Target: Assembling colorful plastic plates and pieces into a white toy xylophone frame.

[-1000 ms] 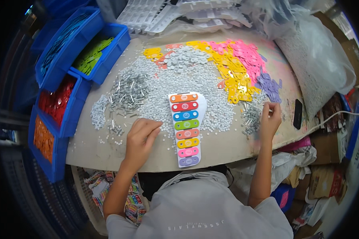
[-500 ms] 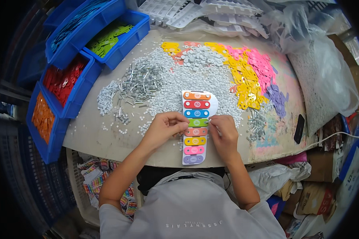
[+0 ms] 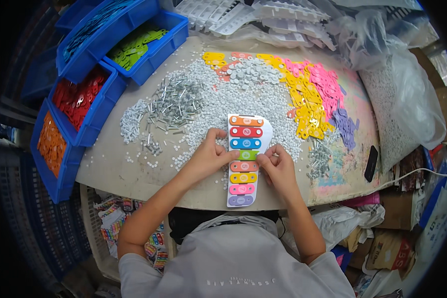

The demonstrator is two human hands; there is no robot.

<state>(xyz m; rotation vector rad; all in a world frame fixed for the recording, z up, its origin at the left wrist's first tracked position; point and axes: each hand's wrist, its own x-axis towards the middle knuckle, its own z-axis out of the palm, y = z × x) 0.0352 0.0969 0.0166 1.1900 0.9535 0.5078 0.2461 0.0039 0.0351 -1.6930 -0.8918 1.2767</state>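
A white toy xylophone (image 3: 263,131) with a column of coloured bars stands upright in my view near the table's front edge. My left hand (image 3: 211,153) is at its left side, the thumb pressed on the left end of the green bar (image 3: 247,155) and the fingers bent. On the other side, my right hand (image 3: 279,166) has its thumb on the green bar's right end, fingers curled. White caps show on the ends of the orange, red and blue bars. Both ends of the green bar are hidden under my thumbs.
Beyond the xylophone spread small white caps (image 3: 223,107) and metal pins (image 3: 176,102). Loose yellow bars (image 3: 305,104), pink bars (image 3: 324,82) and purple bars (image 3: 343,126) lie right. Blue bins (image 3: 92,131) stand left, a dark phone-like object (image 3: 371,164) right, a filled plastic bag (image 3: 390,104) beyond.
My left thumb has come further onto the green bar, with its forefinger lifted away. My right thumb has moved down onto the bar's right end, covering it.
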